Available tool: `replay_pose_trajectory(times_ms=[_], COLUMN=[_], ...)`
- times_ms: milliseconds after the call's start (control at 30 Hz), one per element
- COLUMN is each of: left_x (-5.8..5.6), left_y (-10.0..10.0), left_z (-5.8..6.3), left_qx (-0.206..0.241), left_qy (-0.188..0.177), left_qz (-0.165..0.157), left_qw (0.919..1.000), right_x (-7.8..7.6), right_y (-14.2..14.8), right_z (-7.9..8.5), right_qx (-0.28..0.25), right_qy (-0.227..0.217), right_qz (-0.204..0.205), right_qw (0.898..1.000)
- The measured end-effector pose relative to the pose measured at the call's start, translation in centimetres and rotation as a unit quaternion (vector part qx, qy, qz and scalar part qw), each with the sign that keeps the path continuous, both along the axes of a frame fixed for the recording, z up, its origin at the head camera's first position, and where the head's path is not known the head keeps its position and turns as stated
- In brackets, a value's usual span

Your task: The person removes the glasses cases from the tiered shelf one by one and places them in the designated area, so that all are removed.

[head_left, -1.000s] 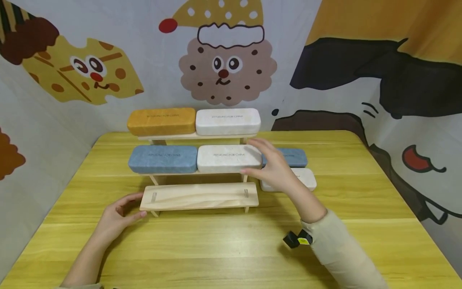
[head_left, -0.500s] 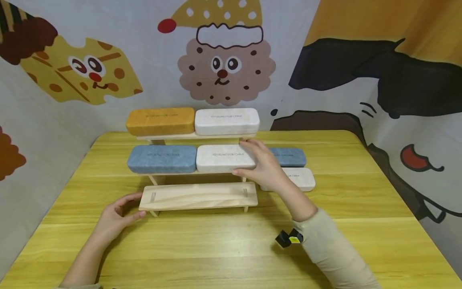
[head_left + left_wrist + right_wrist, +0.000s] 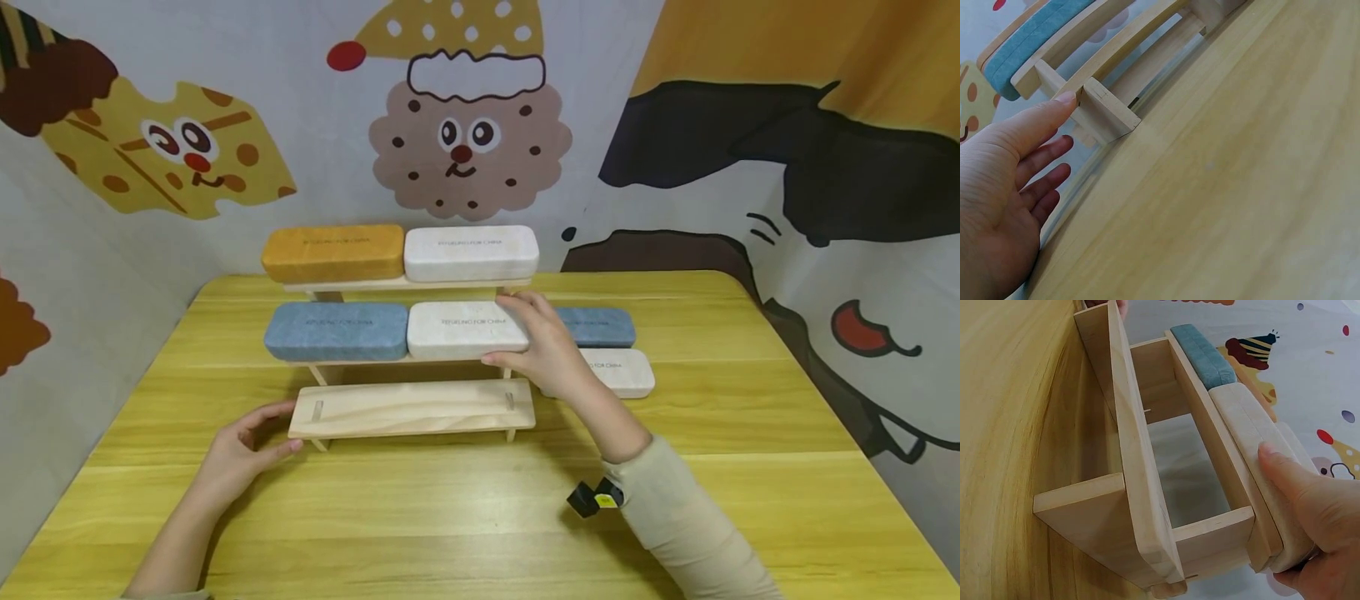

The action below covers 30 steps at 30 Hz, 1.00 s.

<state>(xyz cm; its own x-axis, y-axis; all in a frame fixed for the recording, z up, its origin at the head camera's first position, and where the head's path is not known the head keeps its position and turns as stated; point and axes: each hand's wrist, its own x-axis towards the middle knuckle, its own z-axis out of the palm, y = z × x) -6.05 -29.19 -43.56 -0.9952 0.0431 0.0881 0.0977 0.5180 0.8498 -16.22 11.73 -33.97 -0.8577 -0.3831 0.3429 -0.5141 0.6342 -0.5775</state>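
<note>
A three-step wooden display rack (image 3: 412, 408) stands on the table. Its middle step bears a blue glasses case (image 3: 336, 331) and a white glasses case (image 3: 461, 329), side by side. My right hand (image 3: 551, 354) grips the white case at its right end, thumb along the front and fingers behind; the right wrist view shows the thumb on this white case (image 3: 1254, 425). At the rack's lowest step, my left hand (image 3: 240, 454) holds the left end between thumb and forefinger. The left wrist view has the thumb of this left hand (image 3: 1010, 169) against the step's end, other fingers loosely bent.
On the top step lie an orange glasses case (image 3: 333, 252) and another white case (image 3: 472, 252). Right of the rack, a second blue case (image 3: 603, 327) and a further white case (image 3: 626, 372) lie on the table (image 3: 420, 517), partly behind my right hand. A cartoon-printed cloth (image 3: 315, 100) hangs behind.
My right hand has moved slightly left and closed on the right end of the middle-step white case. The left hand stays at the rack's lowest step.
</note>
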Motion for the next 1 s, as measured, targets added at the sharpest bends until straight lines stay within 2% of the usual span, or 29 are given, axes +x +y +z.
replay_pose_trajectory(times_ms=[700,1000], left_x=[0.0,-0.1], left_y=[0.0,-0.1], left_z=[0.0,0.0], left_qx=[-0.006,-0.008], left_qy=[0.006,0.006], left_qz=[0.002,-0.001], left_qw=[1.0,1.0], right_x=[0.5,1.0], right_y=[0.2,0.5], right_z=[-0.1,0.1], right_qx=[-0.038,-0.047], right_qy=[-0.002,0.029], right_qz=[-0.006,-0.004], right_qw=[0.999,0.998])
